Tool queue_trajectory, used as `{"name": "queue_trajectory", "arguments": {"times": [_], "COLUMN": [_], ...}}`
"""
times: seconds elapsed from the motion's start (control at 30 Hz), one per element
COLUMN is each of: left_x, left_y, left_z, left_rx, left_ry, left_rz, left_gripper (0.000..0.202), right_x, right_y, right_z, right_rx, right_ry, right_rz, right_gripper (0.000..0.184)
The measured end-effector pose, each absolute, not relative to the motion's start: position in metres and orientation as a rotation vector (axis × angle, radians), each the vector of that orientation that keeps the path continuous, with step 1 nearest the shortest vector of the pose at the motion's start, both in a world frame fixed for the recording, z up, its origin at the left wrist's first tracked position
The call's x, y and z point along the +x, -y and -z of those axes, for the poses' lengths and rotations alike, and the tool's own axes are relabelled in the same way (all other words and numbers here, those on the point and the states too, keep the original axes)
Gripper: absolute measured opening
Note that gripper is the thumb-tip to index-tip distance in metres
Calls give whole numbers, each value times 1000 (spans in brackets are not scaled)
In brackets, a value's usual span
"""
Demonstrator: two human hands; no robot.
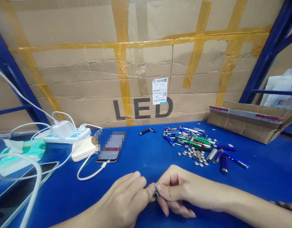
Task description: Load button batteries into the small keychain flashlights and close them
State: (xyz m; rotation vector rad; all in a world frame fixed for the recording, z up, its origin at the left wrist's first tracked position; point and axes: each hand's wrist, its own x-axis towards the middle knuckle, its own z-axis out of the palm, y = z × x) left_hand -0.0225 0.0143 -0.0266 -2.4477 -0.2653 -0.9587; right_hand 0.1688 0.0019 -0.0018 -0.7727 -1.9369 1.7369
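1. Your left hand and right hand meet at 6 o'clock, fingertips pinching a small dark metal piece above the blue counter.
2. At 12 o'clock, button cells lie beside colored metal pens.
3. At 11 o'clock, a pixelated phone lies on the counter.

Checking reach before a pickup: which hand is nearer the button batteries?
Right hand: closer, below and slightly left of the button batteries. Left hand: farther left and lower.
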Motion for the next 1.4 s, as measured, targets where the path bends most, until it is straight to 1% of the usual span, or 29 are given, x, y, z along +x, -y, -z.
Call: {"name": "queue_trajectory", "arguments": {"times": [0.03,0.1,0.23,0.33,0.4,0.47,0.53,0.6,0.67,0.8,0.9,0.97,1.03,1.13,1.23,1.3,1.4], "left_x": [-22,-20,-19,-22,-24,-26,-26,-26,-26,-25,-24,-23,-23,-22,-22,-22,-22], "left_y": [-14,-15,-16,-18,-19,-18,-17,-16,-14,-11,-9,-8,-7,-5,-5,-5,-7], "left_z": [27,27,28,31,33,33,31,25,18,10,12,14,16,17,15,15,16], "left_rx": [-2447,-2453,-2561,-2717,-2849,-2987,-3100,-3188,-3274,-3327,-3244,-3169,-3081,-2947,-2913,-2955,-3028], "left_ry": [286,363,502,585,669,764,831,854,859,855,775,687,619,539,425,391,428], "left_rz": [966,1013,1116,1116,1126,1118,1064,977,872,697,673,680,659,637,649,587,536], "left_gripper": [22,22,22,15,9,6,6,6,8,9,9,9,7,12,16,17,15], "right_x": [169,171,174,175,175,175,177,179,182,184,183,183,182,180,177,176,176], "right_y": [-4,-8,-13,-14,-14,-14,-13,-12,-12,-12,-13,-12,-11,-8,-7,-8,-13], "right_z": [2,4,6,6,5,4,2,2,2,5,8,10,10,8,6,5,5], "right_rx": [-747,-730,-759,-834,-942,-1020,-962,-792,-650,-564,-523,-509,-515,-613,-849,-937,-905], "right_ry": [1851,1740,1780,1880,1966,2071,2221,2393,2537,2705,2734,2744,2735,2629,2446,2318,2197], "right_rz": [-1843,-1909,-1798,-1679,-1494,-1191,-845,-542,-306,114,282,216,6,-452,-1014,-1358,-1621], "right_gripper": [41,43,45,44,41,36,30,27,27,33,36,32,27,23,24,27,35]}}
